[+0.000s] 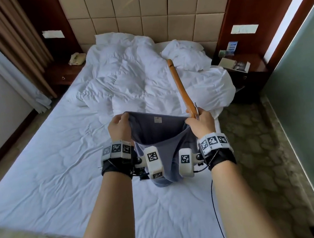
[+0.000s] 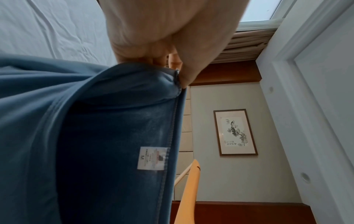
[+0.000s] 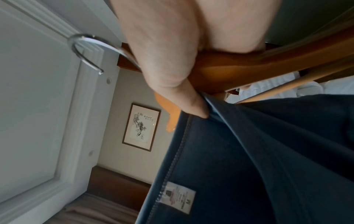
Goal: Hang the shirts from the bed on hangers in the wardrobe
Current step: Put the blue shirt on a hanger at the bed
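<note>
Blue shirt [image 1: 160, 138] held open at frame centre, above the bed [image 1: 57, 151].
The left hand [image 1: 118, 128] pinches one side of its opening; the right hand [image 1: 200, 122] pinches the other and also grips a wooden hanger [image 1: 180, 88] slanting toward the pillows.

Both forearms reach forward side by side. The left hand [image 1: 118, 128] and right hand [image 1: 200, 122] are raised level, fingers curled and pinching.

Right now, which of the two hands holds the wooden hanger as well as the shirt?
The right hand: it grips both hanger and shirt; the left hand holds only cloth.
</note>
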